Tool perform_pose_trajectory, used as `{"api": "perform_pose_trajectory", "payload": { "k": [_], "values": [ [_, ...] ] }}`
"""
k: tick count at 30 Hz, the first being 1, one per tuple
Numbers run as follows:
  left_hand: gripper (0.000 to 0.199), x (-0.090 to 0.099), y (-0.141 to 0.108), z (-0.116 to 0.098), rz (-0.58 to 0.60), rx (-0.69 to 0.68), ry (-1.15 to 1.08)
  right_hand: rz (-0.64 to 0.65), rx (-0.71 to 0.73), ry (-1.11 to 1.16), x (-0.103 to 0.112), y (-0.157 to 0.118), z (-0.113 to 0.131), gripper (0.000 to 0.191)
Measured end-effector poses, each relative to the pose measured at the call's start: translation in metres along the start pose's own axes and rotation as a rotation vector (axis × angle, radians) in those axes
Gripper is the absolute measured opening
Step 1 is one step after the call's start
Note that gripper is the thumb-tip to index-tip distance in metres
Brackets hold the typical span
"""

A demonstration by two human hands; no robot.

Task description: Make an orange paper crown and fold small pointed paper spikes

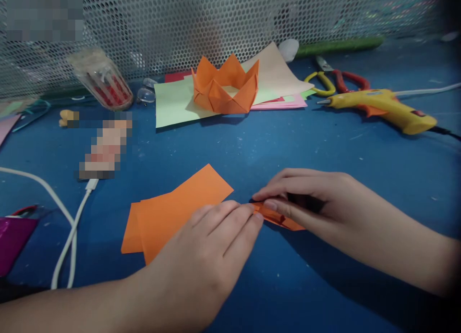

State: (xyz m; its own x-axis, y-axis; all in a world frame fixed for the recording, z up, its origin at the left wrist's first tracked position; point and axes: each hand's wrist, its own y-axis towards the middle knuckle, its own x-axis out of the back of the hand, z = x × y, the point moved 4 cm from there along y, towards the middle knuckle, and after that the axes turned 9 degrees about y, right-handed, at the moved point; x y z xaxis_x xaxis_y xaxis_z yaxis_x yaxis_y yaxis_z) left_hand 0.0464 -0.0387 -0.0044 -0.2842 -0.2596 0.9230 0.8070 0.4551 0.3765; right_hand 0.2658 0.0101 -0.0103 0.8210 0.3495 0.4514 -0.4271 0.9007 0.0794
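Between my hands, low over the blue table, is a small folded orange paper (288,222). My right hand (320,196) pinches it with the thumb in front and the fingers behind. My left hand (223,241) is closed, its fingertips pressed at the paper's left end; its thumb is hidden. Partly under my left hand lie overlapping flat orange paper sheets (169,217). Farther back, an orange paper crown (225,95) with folded points stands on a pile of coloured paper (173,107).
A yellow glue gun (385,107) and scissors (324,80) lie at the back right. At the back left stands a tilted clear jar (104,80) with red bits inside. A white cable (68,227) runs to a blurred phone-like object (106,148). Perforated mesh (151,25) borders the back.
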Motion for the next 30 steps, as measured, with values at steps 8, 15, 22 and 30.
{"api": "perform_pose_trajectory", "payload": {
  "k": [8, 15, 22, 30],
  "values": [
    [0.050, -0.010, 0.001, 0.002, 0.030, 0.003, -0.016, -0.039, 0.038, -0.049, 0.003, 0.001, -0.005, 0.028],
    [0.053, -0.013, -0.001, 0.003, 0.019, 0.036, -0.027, -0.010, 0.034, -0.090, 0.004, 0.000, -0.004, 0.027],
    [0.049, 0.002, 0.012, 0.004, 0.093, -0.060, 0.010, -0.073, 0.035, -0.038, -0.001, -0.001, -0.005, 0.024],
    [0.048, 0.005, 0.017, 0.005, 0.085, -0.070, 0.013, -0.030, 0.035, -0.048, 0.001, 0.001, 0.000, 0.021]
  ]
}}
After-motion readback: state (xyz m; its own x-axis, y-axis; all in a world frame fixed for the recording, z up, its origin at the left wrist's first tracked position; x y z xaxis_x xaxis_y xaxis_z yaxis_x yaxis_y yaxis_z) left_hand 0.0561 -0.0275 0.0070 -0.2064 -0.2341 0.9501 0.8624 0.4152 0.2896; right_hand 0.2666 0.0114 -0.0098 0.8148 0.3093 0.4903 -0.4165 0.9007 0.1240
